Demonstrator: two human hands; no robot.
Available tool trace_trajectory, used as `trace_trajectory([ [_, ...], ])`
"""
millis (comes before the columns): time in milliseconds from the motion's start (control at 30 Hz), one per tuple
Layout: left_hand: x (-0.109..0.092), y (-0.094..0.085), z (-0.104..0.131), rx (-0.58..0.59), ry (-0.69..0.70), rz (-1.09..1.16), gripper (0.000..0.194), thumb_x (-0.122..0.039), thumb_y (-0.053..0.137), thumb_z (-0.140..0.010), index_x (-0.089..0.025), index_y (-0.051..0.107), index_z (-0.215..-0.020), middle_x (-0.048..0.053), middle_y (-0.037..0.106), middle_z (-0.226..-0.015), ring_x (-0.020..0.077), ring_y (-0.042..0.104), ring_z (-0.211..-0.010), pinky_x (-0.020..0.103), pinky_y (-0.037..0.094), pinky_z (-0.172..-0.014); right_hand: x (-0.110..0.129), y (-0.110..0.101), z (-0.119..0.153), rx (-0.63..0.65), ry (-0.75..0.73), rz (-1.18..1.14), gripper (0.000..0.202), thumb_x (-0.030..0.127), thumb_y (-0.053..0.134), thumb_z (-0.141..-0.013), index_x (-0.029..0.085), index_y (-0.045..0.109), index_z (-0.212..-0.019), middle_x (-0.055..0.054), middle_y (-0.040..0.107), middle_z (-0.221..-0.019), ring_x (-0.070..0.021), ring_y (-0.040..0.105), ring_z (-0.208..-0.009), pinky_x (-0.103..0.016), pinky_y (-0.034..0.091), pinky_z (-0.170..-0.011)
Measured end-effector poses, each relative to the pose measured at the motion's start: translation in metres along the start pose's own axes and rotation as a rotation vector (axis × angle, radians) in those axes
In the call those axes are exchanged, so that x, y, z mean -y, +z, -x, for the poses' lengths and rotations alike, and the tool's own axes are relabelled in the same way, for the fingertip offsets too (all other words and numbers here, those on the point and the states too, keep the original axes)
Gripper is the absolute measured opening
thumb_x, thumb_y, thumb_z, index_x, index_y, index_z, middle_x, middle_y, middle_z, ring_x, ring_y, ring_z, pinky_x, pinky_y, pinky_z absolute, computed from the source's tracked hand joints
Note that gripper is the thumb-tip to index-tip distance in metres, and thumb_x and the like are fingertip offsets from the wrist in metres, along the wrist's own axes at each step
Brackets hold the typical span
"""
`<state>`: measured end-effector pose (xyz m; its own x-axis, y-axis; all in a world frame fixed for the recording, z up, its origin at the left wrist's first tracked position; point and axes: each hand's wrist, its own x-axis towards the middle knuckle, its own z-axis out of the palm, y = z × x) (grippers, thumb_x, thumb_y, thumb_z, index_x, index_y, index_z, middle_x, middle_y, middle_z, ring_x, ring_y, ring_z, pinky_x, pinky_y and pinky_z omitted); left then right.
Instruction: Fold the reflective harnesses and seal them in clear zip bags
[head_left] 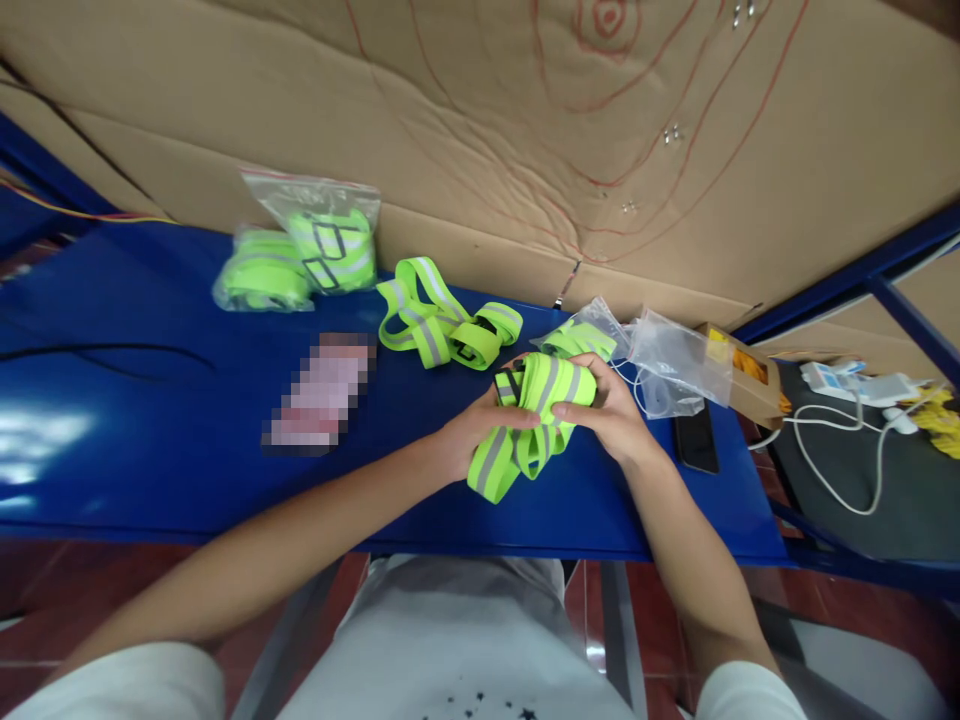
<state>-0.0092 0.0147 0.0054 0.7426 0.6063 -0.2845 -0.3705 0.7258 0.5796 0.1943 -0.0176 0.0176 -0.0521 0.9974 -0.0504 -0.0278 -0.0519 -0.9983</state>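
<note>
The lime strap bundle (553, 385), held above the blue table (420, 410), looks light and floppy to me, best pinched at its folded roll; its long axis runs roughly one to seven o'clock, loops trailing toward seven. The left hand (480, 430) grips it at eight, the right hand (611, 415) at three, with more strapping (431, 340) at ten.

Phone (697, 441) (on table (187, 400)) right of straps (553, 385)
</note>
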Motion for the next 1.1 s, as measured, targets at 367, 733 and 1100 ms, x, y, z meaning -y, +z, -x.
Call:
trace_trajectory([
  [367, 0.019, -0.005, -0.009, -0.044, 0.036, -0.155, 0.058, -0.021, 0.1, -0.055, -0.017, 0.079, -0.109, 0.006, 0.08, -0.099, 0.0208, 0.074, -0.085, 0.033, 0.057, -0.084, -0.003, 0.031, 0.006, -0.193, -0.027, -0.193, 0.053, 0.034, 0.095, -0.069, 0.027, 0.061, -0.109, 0.004, 0.067, -0.091, -0.0143, 0.065, -0.079, -0.028, 0.058, -0.074],
  [733, 0.032, -0.003, -0.009, -0.077, -0.044, -0.125, 0.054, -0.025, 0.1, -0.058, -0.015, 0.078, -0.106, 0.007, 0.079, -0.094, 0.0218, 0.075, -0.08, 0.038, 0.06, -0.083, -0.001, 0.024, 0.013, -0.071, -0.144, 0.172, 0.047, 0.034, 0.09, -0.076, 0.028, 0.06, -0.113, 0.002, 0.064, -0.088, -0.0141, 0.06, -0.068, -0.027, 0.053, -0.055],
  [1100, 0.008, -0.013, 0.001, 0.355, -0.057, 0.035, 0.073, -0.059, 0.096, -0.061, -0.018, 0.075, -0.118, 0.015, 0.079, -0.113, 0.0362, 0.074, -0.111, 0.046, 0.056, -0.098, 0.02, 0.001, 0.014, -0.003, -0.72, 0.73, 0.041, 0.016, 0.071, -0.094, 0.033, 0.069, -0.131, -0.003, 0.075, -0.124, -0.024, 0.072, -0.114, -0.041, 0.06, -0.098],
])
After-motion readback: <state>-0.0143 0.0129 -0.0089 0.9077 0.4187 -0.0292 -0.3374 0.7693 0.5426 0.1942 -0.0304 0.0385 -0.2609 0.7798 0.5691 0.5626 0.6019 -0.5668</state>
